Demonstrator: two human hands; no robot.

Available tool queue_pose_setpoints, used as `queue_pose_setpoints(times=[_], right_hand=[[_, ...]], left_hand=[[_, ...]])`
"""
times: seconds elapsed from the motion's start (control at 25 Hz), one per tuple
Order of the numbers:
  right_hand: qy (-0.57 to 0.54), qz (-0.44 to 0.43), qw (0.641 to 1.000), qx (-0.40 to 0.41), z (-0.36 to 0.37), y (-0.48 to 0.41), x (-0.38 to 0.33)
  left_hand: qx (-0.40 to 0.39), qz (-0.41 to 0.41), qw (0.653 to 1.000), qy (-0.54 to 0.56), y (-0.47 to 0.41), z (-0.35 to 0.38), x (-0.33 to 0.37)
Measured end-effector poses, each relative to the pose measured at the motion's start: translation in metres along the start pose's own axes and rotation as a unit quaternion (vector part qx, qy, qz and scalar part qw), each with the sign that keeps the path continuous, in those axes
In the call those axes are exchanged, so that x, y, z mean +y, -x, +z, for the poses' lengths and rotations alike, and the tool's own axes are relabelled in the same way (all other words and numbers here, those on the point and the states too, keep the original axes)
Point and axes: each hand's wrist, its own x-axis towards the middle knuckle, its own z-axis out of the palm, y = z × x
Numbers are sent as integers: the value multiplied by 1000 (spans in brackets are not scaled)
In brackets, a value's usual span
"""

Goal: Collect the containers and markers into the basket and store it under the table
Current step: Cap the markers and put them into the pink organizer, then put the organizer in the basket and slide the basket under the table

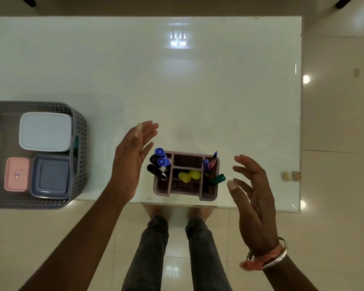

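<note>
A mauve divided organizer [185, 197] stands at the table's near edge, holding several markers: blue and black ones [160, 162] on its left side, a green one [218, 179] on its right, yellow caps in the middle. My left hand [130, 160] hovers just left of it, fingers straight, touching nothing. My right hand [252, 194] hovers to its right, fingers spread and loosely bent, also apart from it. The grey perforated basket [80, 143] sits at the table's left edge and holds a white-lidded container [45, 131], a pink one [16, 174] and a grey-blue one [51, 175].
The glass table top [177, 91] stretches far beyond the organizer. Two small pale bits [290, 176] lie at its right edge. My legs and feet [177, 238] stand on the tiled floor right below the near edge.
</note>
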Motion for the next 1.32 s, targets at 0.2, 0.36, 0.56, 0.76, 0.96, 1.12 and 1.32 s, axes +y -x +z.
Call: queue_pose_setpoints(times=[0.2,0.36,0.56,0.76,0.96,1.12,1.32], right_hand=[[-151,139,979,-5,23,-3,14],[-137,172,975,-5,54,4,12],[-161,221,961,36,70,-9,-16],[-194,135,971,37,108,-50,-81],[-191,40,981,-2,189,-80,-176],[-138,-12,987,-77,297,-74,-235],[-26,-25,977,-211,437,-52,-254]], left_hand=[[31,-61,996,54,43,14,-28],[32,-115,991,61,61,34,-40],[31,-85,987,130,63,32,-20],[17,30,984,174,22,-3,25],[52,100,971,212,-14,-88,102],[119,159,949,245,-15,-200,143],[235,149,912,301,21,-316,117]])
